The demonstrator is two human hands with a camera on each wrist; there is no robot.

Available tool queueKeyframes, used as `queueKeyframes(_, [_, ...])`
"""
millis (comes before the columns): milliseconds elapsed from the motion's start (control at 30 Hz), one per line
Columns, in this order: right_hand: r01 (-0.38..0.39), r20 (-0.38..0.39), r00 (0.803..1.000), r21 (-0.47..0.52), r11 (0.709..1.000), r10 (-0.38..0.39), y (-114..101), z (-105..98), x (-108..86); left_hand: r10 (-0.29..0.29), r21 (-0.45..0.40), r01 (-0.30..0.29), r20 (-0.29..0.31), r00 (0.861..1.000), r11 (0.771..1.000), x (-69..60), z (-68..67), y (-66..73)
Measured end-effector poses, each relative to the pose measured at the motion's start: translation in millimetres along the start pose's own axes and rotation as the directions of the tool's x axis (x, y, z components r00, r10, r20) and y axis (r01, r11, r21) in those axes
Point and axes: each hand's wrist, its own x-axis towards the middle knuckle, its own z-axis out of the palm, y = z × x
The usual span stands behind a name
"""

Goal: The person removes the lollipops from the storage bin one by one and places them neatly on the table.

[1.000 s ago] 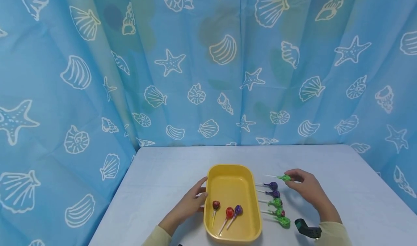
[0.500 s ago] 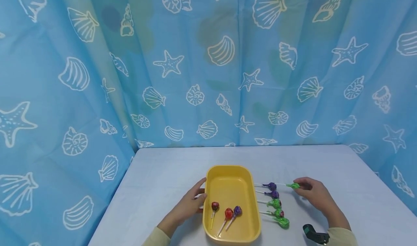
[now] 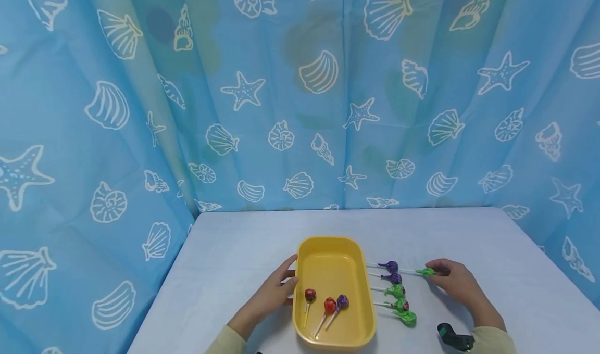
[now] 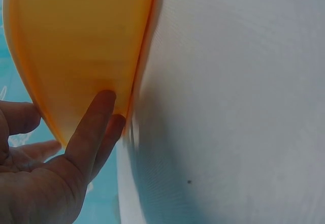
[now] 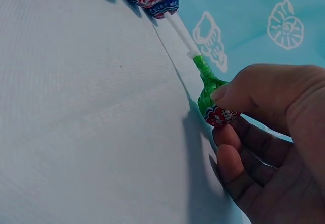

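My right hand (image 3: 453,282) pinches a green-wrapped lollipop (image 3: 425,272) by its candy head, low over the table. Its white stick points left toward the upper purple lollipop (image 3: 388,266). In the right wrist view, thumb and fingers hold the green lollipop (image 5: 207,94) with a red label showing. My left hand (image 3: 276,292) rests against the left side of a yellow tray (image 3: 300,250). Nearly straight fingers (image 4: 91,127) touch its outer wall in the left wrist view. Inside the tray lie a dark red lollipop (image 3: 310,295), a red lollipop (image 3: 330,305) and a purple lollipop (image 3: 343,301).
Right of the tray, a column of lollipops lies with sticks toward it: another purple lollipop (image 3: 392,279), then green lollipops (image 3: 396,291) below. A white cloth covers the table (image 3: 244,239). Behind hangs a blue shell-patterned curtain (image 3: 290,109). A black device (image 3: 454,337) sits at my right wrist.
My right hand has moved right and toward me with the green lollipop, from above the purple ones to beside them. The left hand and tray have stayed in place.
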Motion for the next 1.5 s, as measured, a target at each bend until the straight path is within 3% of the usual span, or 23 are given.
queueKeyframes(700, [0.01, -0.018, 1.0, -0.019, 1.0, -0.01, -1, -2, -3.2, 0.006, 0.017, -0.006, -0.011, 1.0, 1.0, 0.0, 1.7, 1.3])
queueKeyframes(967, [0.012, -0.039, 0.999, -0.016, 1.0, -0.013, -13, -9, -13.7, 0.025, 0.018, -0.025, -0.002, 1.0, 1.0, -0.3, 0.7, 1.2])
queueKeyframes(1267, [0.12, -0.078, 0.99, 0.035, 0.992, -0.117, -31, -5, -23.7, 0.02, 0.023, -0.019, -0.005, 1.0, 1.0, 0.5, -0.2, -0.7])
queueKeyframes(1500, [0.167, -0.065, 0.985, 0.071, 0.983, -0.163, -48, 8, -26.2, 0.022, -0.001, -0.022, 0.003, 1.0, 1.0, 0.4, 0.4, -3.1])
